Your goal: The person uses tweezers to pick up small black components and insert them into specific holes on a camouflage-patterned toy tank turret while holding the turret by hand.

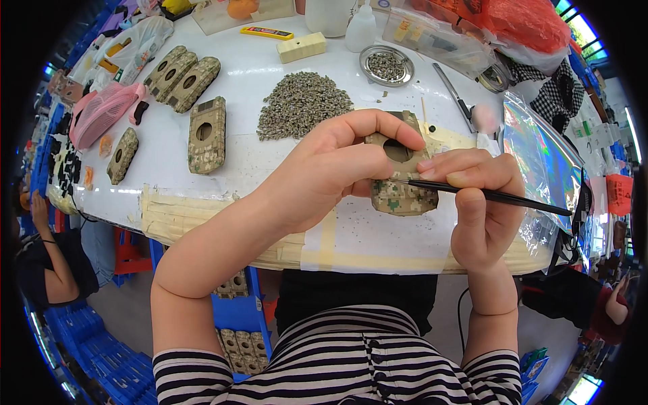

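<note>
Camouflage hull (403,194) is between the two hands, right of the heap of small grey-brown pieces (304,104) and nearer to the person; its long axis runs almost straight away from the body, with the round opening towards the far end, but which end is the front I cannot tell. Left of the heap lie other hulls (206,138), openings upward. Beyond the heap, on its left, stands a clear box (214,22), an orange round thing in or behind it. Nearer than the heap, below the table, a blue rack (237,314) contains more hulls. The left hand (324,165) has thumb and forefinger clamped around the hull. Right of the heap, a metal dish (364,66) contains similar pieces. Farther right, the right hand (496,210) pinches a slim black tool (513,197), pointing leftward to the hull.
</note>
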A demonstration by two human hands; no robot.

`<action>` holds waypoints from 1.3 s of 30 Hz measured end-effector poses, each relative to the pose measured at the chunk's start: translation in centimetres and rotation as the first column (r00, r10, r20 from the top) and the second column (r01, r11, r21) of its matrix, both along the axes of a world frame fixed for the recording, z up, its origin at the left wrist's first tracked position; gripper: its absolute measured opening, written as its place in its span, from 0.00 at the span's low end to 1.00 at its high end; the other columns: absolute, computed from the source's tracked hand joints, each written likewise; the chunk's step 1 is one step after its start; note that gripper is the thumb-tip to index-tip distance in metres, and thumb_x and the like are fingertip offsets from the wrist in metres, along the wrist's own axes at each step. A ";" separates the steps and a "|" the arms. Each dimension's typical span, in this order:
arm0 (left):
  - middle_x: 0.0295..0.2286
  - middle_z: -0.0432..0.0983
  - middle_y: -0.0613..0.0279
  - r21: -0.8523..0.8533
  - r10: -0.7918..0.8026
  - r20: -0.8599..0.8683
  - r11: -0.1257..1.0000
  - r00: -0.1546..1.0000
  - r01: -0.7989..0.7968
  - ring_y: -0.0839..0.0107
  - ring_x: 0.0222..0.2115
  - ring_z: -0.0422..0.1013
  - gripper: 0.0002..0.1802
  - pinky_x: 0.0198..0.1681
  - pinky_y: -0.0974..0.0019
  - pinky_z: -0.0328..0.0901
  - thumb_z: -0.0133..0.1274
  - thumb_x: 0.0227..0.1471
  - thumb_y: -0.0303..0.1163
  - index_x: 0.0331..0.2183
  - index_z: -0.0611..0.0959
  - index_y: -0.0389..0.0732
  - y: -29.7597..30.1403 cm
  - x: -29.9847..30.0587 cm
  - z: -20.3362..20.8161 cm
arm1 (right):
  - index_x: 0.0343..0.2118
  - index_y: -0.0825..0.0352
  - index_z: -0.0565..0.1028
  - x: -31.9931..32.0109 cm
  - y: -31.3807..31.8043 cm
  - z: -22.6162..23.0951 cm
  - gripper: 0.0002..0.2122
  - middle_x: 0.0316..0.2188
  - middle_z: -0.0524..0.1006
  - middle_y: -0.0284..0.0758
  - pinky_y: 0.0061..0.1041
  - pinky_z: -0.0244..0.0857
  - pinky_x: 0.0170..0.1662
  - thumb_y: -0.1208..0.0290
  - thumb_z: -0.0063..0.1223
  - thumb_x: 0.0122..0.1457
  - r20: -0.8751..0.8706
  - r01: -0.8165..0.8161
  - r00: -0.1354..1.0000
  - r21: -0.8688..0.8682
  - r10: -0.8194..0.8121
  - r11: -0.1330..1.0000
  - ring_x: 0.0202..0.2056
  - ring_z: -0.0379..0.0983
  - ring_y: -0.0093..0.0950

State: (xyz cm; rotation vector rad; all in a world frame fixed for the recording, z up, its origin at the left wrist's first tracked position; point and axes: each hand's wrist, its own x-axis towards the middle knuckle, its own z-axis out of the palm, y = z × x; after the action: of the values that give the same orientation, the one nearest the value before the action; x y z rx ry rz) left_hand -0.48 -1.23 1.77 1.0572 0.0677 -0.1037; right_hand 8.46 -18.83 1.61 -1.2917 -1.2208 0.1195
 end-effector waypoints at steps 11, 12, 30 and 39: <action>0.37 0.72 0.62 0.018 -0.004 -0.006 1.000 1.000 0.004 0.76 0.39 0.69 0.20 0.43 0.73 0.64 0.44 0.42 0.25 0.42 0.72 0.35 0.1 0.0 0.0 | 0.33 0.70 0.67 0.1 -0.1 -0.1 0.06 0.32 0.74 0.42 0.27 0.66 0.41 0.75 0.50 0.57 0.018 -0.001 1.000 -0.009 0.001 1.000 0.36 0.73 0.31; 0.37 0.72 0.61 0.014 -0.007 -0.003 1.000 1.000 0.007 0.76 0.39 0.69 0.20 0.43 0.73 0.64 0.44 0.42 0.25 0.42 0.72 0.35 0.1 0.0 0.1 | 0.33 0.70 0.67 0.1 -0.1 -0.1 0.06 0.32 0.74 0.42 0.27 0.66 0.41 0.75 0.50 0.57 0.017 -0.002 1.000 -0.006 0.002 1.000 0.36 0.73 0.31; 0.38 0.71 0.61 0.021 0.002 -0.002 1.000 1.000 -0.002 0.76 0.39 0.69 0.21 0.44 0.72 0.64 0.43 0.42 0.25 0.42 0.72 0.34 -0.1 -0.1 0.1 | 0.33 0.71 0.67 0.0 0.0 -0.1 0.07 0.32 0.74 0.42 0.25 0.66 0.40 0.75 0.51 0.56 0.001 -0.003 1.000 0.001 0.003 1.000 0.36 0.73 0.30; 0.38 0.71 0.61 0.028 -0.007 0.000 1.000 1.000 0.007 0.76 0.39 0.69 0.21 0.44 0.73 0.64 0.44 0.42 0.25 0.42 0.72 0.34 -0.1 0.0 0.1 | 0.33 0.72 0.67 0.0 -0.1 -0.1 0.07 0.32 0.73 0.43 0.25 0.66 0.40 0.74 0.50 0.57 0.017 -0.005 1.000 -0.012 0.006 1.000 0.36 0.72 0.29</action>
State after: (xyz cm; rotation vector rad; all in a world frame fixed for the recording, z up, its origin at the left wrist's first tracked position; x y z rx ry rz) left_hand -0.52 -1.28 1.87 1.0854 0.0654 -0.1095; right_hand 8.48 -18.96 1.56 -1.3018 -1.2400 0.1197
